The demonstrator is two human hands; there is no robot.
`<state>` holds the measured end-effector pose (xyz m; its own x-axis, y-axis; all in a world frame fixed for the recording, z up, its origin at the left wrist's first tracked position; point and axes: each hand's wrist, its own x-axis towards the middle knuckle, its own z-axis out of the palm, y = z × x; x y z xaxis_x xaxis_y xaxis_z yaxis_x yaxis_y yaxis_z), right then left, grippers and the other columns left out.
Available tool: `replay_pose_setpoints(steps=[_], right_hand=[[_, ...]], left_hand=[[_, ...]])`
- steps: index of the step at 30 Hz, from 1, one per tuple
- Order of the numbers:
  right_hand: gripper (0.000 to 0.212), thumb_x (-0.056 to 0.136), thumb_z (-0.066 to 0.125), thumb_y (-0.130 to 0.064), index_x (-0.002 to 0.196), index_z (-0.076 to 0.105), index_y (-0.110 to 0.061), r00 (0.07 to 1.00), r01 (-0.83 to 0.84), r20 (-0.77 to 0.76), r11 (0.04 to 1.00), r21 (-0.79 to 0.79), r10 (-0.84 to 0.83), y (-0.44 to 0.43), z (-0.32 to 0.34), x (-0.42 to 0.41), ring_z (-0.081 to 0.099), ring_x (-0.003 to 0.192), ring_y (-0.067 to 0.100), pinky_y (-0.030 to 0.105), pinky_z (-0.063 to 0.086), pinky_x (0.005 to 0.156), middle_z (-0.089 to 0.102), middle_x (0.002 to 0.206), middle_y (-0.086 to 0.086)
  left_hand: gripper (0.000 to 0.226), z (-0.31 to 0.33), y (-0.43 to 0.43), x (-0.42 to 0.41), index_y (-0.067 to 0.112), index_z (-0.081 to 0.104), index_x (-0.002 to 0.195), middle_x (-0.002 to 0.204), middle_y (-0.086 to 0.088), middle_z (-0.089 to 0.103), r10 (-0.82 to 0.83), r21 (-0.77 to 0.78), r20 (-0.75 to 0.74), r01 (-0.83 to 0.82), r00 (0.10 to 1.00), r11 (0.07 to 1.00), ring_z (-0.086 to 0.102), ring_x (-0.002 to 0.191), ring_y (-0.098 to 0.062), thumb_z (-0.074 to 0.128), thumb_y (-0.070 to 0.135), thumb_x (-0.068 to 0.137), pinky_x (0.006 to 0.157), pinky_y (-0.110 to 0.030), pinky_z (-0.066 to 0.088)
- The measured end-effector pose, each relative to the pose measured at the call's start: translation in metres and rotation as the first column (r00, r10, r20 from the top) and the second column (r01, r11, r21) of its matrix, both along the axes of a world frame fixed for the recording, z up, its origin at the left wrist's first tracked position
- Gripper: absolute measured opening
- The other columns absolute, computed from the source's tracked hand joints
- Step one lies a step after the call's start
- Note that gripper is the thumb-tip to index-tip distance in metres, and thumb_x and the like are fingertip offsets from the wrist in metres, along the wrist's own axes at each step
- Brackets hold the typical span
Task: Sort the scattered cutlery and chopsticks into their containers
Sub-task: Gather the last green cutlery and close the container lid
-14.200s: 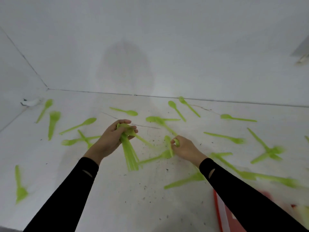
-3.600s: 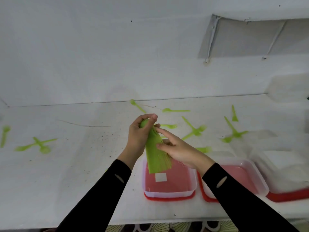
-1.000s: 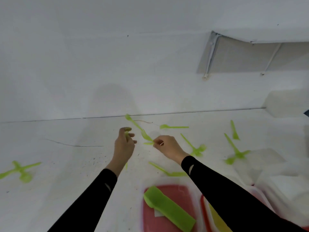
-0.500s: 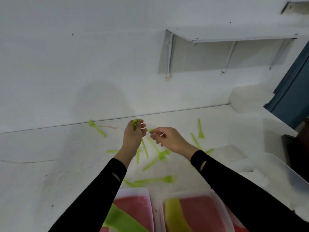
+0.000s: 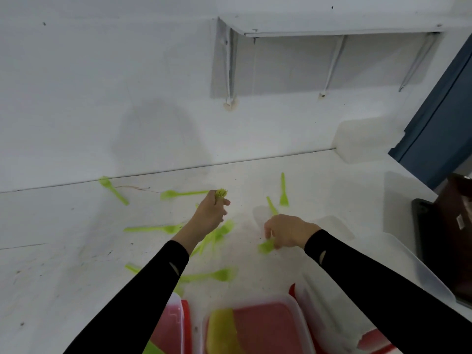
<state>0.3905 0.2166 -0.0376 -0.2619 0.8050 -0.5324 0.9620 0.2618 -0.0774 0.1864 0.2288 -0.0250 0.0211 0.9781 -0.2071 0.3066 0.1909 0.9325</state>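
Several green plastic forks lie scattered on the white counter (image 5: 63, 264). My left hand (image 5: 210, 213) grips a small bundle of green forks (image 5: 221, 193), their tines sticking up above my fist. My right hand (image 5: 287, 231) is lowered to the counter, its fingers curled down onto a green fork (image 5: 266, 247). Loose forks lie at the back left (image 5: 113, 190), behind my left hand (image 5: 178, 193), to its left (image 5: 153, 229), at the back right (image 5: 283, 190) and near the containers (image 5: 212, 275). A clear container with a red base (image 5: 270, 325) holds a yellow-green stack.
A second red-based container (image 5: 176, 325) sits left of the first, partly under my left sleeve; another (image 5: 373, 338) is at the right. Clear lids (image 5: 408, 264) lie on the right. A wall shelf (image 5: 332, 26) hangs above. A dark blue door (image 5: 441, 118) stands at right.
My right hand dropped from beside my left hand down to the counter and closed onto a fork. My left hand kept its bundle. The camera turned slightly right.
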Motion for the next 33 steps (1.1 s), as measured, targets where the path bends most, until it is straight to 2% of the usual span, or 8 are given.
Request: replay_pose_setpoints(steps=[5, 8, 12, 18, 24, 27, 30, 33], right_hand=[[0.020, 0.097, 0.055, -0.019, 0.113, 0.064, -0.012, 0.998, -0.058, 0.020, 0.994, 0.088, 0.056, 0.007, 0.001, 0.002, 0.053, 0.113, 0.026, 0.036, 0.047, 0.092, 0.056, 0.122, 0.007], [0.014, 0.098, 0.055, -0.024, 0.103, 0.063, -0.014, 0.958, 0.114, -0.271, 0.992, 0.051, -0.096, 0.014, 0.008, 0.000, 0.059, 0.100, 0.020, 0.026, 0.046, 0.081, 0.063, 0.107, 0.002], [0.009, 0.098, 0.057, -0.025, 0.096, 0.062, -0.017, 0.570, 0.290, -0.736, 0.927, -0.235, -0.365, 0.012, 0.026, -0.021, 0.054, 0.079, 0.009, 0.019, 0.043, 0.070, 0.060, 0.088, -0.005], [0.015, 0.098, 0.060, -0.024, 0.105, 0.065, -0.012, 0.233, 0.261, -0.814, 0.840, -0.475, -0.533, 0.013, 0.027, -0.044, 0.060, 0.085, 0.008, 0.026, 0.049, 0.086, 0.067, 0.095, -0.004], [0.026, 0.097, 0.056, -0.035, 0.101, 0.068, -0.012, 0.581, 0.384, -0.741, 0.916, -0.113, -0.335, 0.021, 0.025, -0.023, 0.064, 0.092, 0.016, 0.027, 0.050, 0.081, 0.069, 0.099, -0.001], [0.027, 0.096, 0.052, -0.037, 0.104, 0.061, -0.012, 0.876, 0.395, -0.352, 0.909, 0.133, -0.330, 0.025, 0.016, 0.005, 0.062, 0.098, 0.022, 0.034, 0.050, 0.082, 0.065, 0.105, 0.002], [0.043, 0.092, 0.056, -0.048, 0.117, 0.059, -0.013, 0.935, 0.352, -0.006, 0.930, 0.102, -0.354, 0.020, 0.006, 0.022, 0.061, 0.105, 0.025, 0.030, 0.043, 0.077, 0.059, 0.117, 0.005], [0.051, 0.088, 0.060, -0.055, 0.119, 0.054, -0.015, 0.927, 0.371, 0.039, 0.928, 0.038, -0.372, 0.015, -0.002, 0.025, 0.059, 0.108, 0.022, 0.030, 0.041, 0.079, 0.058, 0.117, 0.002]], left_hand=[[0.017, -0.001, 0.006, 0.007, 0.007, 0.058, 0.114, 0.100, -0.006, 0.069, 0.010, 0.024, 0.144, -0.014, 0.990, 1.000, 0.066, 0.071, -0.013, 0.048, 0.012, 0.101, 0.064, -0.024, 0.057], [0.017, -0.012, 0.010, 0.005, 0.013, 0.057, 0.112, 0.097, -0.001, 0.067, 0.109, 0.064, 0.083, -0.115, 0.991, 0.991, 0.058, 0.068, -0.013, 0.044, 0.015, 0.102, 0.064, -0.023, 0.048], [0.039, -0.019, 0.004, 0.014, 0.013, 0.047, 0.117, 0.097, -0.001, 0.053, 0.165, -0.057, 0.250, -0.156, 0.954, 0.986, 0.045, 0.071, -0.015, 0.039, 0.048, 0.102, 0.068, -0.029, 0.043], [0.053, -0.014, 0.002, 0.014, 0.013, 0.051, 0.122, 0.108, -0.001, 0.062, 0.004, -0.022, 0.408, 0.006, 0.913, 1.000, 0.064, 0.099, -0.012, 0.035, 0.058, 0.098, 0.091, -0.027, 0.049], [0.016, -0.010, 0.009, 0.006, 0.011, 0.061, 0.109, 0.101, -0.008, 0.068, 0.014, 0.072, 0.425, -0.049, 0.905, 0.996, 0.070, 0.083, -0.019, 0.047, 0.016, 0.103, 0.080, -0.033, 0.058], [0.012, -0.004, 0.016, -0.006, 0.012, 0.061, 0.105, 0.090, -0.004, 0.064, 0.040, 0.129, 0.362, -0.093, 0.931, 0.987, 0.063, 0.064, -0.017, 0.050, 0.014, 0.102, 0.072, -0.034, 0.059], [0.017, -0.003, 0.023, -0.016, 0.022, 0.057, 0.103, 0.086, 0.002, 0.056, 0.004, 0.183, 0.162, -0.034, 0.987, 0.982, 0.047, 0.059, -0.009, 0.041, 0.016, 0.105, 0.057, -0.024, 0.045], [0.009, -0.008, 0.027, -0.026, 0.025, 0.055, 0.107, 0.087, 0.004, 0.058, -0.127, 0.199, -0.175, 0.162, 0.976, 0.966, 0.048, 0.067, -0.013, 0.047, 0.026, 0.102, 0.059, -0.021, 0.039]])
